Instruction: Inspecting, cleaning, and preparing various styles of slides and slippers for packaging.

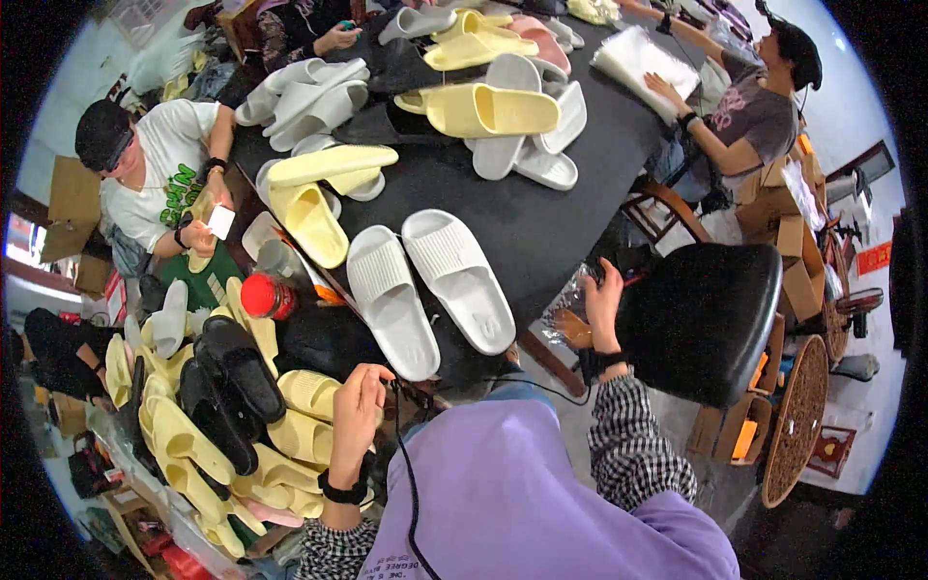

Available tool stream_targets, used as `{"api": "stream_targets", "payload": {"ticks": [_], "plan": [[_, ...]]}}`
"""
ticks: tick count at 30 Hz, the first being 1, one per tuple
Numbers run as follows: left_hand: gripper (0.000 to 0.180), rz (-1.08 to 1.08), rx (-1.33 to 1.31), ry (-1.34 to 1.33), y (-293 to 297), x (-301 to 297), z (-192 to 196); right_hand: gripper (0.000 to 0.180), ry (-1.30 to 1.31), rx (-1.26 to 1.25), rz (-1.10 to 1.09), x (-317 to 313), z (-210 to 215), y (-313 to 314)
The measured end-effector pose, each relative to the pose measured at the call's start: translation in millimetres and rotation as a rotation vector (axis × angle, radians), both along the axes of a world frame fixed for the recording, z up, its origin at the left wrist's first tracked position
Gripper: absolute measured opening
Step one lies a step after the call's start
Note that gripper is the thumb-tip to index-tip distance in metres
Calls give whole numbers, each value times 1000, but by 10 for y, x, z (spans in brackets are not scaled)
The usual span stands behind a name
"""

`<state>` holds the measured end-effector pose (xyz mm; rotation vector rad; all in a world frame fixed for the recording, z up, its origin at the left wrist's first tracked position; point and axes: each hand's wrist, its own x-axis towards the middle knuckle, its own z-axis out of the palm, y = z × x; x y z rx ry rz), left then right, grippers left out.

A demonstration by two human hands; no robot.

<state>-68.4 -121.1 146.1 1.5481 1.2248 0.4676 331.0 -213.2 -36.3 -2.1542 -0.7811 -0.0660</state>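
Observation:
A pair of light grey slides lies side by side at the table's near edge: the left slide and the right slide. My left hand is closed, fingertips pressed together beside the left slide's heel; anything between them is hidden. Off the table's right edge, my right hand is raised with curled fingers, pinching a crumpled clear plastic bag that hangs beside it. Part of the bag blends with the wooden chair frame behind.
Yellow slides and grey slides are stacked farther up the black table. A red-lidded jar stands left, above a heap of yellow and black slides. A black chair is right. Co-workers sit around; one touches white plastic sheets.

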Motion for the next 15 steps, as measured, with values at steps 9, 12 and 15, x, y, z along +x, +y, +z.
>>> {"api": "stream_targets", "payload": {"ticks": [9,12,15], "plan": [[13,-264,691,122,206,559,553,33,326,7,844,-1530,1911,154],[14,-415,655,190,162,625,555,30,34,218,926,-1724,1926,280],[13,-390,628,29,119,625,420,17,28,203,946,-1681,1833,217]]}}
